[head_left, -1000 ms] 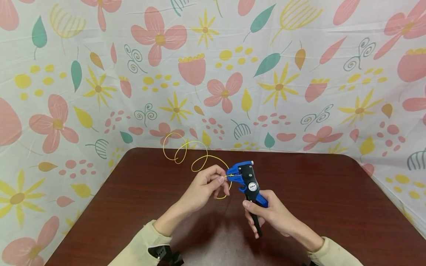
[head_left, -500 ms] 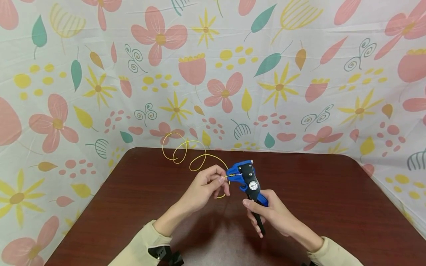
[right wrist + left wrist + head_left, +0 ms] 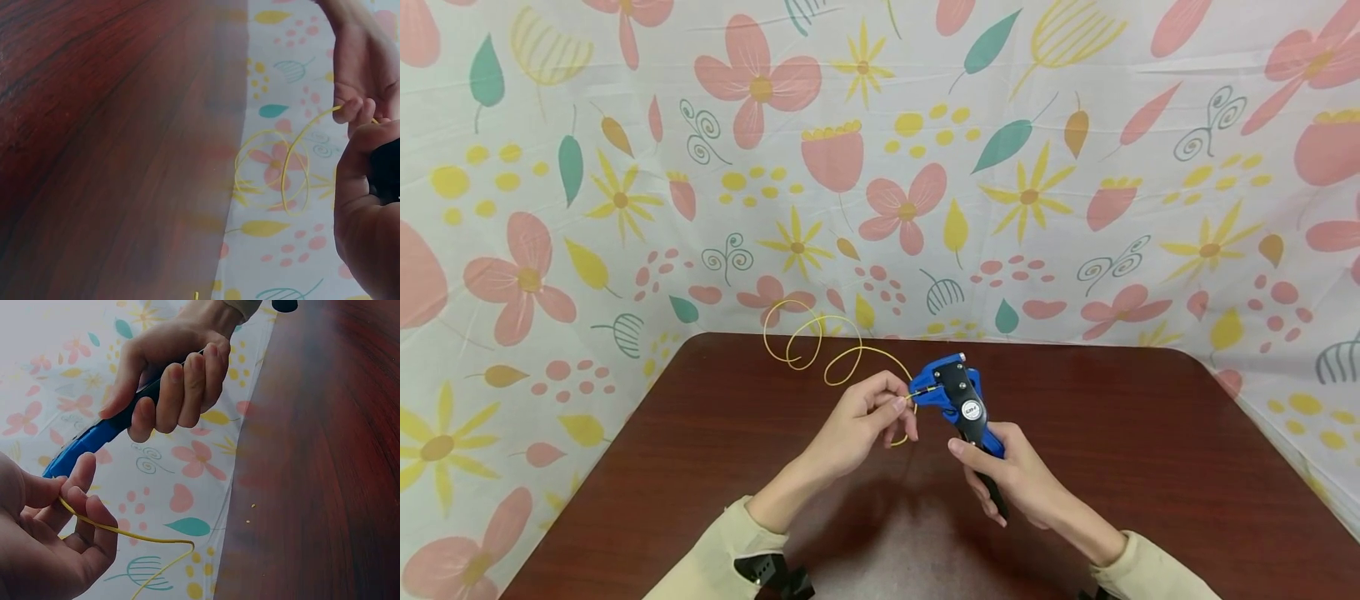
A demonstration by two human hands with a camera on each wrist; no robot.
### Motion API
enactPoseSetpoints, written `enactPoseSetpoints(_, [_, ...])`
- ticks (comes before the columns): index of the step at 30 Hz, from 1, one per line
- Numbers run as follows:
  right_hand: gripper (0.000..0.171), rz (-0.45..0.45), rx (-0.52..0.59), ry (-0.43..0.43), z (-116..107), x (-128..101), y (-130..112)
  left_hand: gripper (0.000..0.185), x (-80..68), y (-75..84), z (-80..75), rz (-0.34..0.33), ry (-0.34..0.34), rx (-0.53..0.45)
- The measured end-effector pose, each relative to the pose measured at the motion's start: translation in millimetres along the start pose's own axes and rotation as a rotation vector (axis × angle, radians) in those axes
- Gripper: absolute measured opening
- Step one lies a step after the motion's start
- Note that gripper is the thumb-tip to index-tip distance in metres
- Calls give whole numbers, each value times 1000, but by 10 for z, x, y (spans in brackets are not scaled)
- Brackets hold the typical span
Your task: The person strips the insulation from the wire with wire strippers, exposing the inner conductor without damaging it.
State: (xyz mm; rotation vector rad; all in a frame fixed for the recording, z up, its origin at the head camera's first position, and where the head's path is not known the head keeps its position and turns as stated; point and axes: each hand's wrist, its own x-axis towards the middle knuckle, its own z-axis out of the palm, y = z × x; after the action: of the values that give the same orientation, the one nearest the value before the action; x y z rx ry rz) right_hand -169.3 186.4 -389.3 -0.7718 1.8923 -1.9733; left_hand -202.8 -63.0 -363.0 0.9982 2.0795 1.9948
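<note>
My left hand [image 3: 857, 421] pinches a thin yellow wire [image 3: 850, 367] between thumb and forefinger, close to its end. That end lies in the jaws of a blue and black wire stripper [image 3: 958, 392]. My right hand [image 3: 1018, 475] grips the stripper's handles, fingers wrapped round them and thumb on the near side. In the left wrist view, the wire [image 3: 140, 537] runs out across the left fingers and bends downward. The right wrist view shows only a dark part of the stripper [image 3: 386, 172] in the right hand. The very tip of the wire is too small to tell.
A dark red-brown wooden table [image 3: 737, 450] lies below both hands. Behind it hangs a floral cloth [image 3: 880, 167]. Loose wire loops reach the table's far edge. Tiny yellowish bits [image 3: 253, 505] lie on the table, and a short yellow piece [image 3: 196, 295] shows in the right wrist view.
The right hand has squeezed the stripper's handles closer together, and the tool has tilted, its head slightly left and its handles right. The wire loops shifted slightly left. The left hand stays put.
</note>
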Motion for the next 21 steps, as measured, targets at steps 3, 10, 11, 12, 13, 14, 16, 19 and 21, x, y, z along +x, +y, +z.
enactPoseSetpoints(3, [26,7,10,-13,-9,-6,-2,13,-4,-5,-6,1,-4,-7])
enactPoseSetpoints(10, [24,3,29,-32,-13,-10,0,13,-15,25,-14,-9,0,6])
enactPoseSetpoints(11, [25,4,30,-35,-14,-11,-2,13,-16,32,-14,-10,0,4])
enactPoseSetpoints(12, [25,4,31,-39,-15,-12,-1,13,-17,34,-15,-9,0,3])
enactPoseSetpoints(13, [25,3,32,-43,-17,-12,1,13,-17,35,-16,-8,0,1])
enactPoseSetpoints(14, [25,4,31,-45,-19,-13,1,13,-18,36,-17,-8,0,0])
enactPoseSetpoints(16, [25,6,23,-42,-22,-16,0,14,-19,38,-18,-6,0,-4])
enactPoseSetpoints(19, [24,7,18,-37,-28,-19,5,14,-19,36,-21,-4,-1,-2])
enactPoseSetpoints(21, [25,9,16,-34,-30,-21,6,14,-20,36,-24,-5,0,-1])
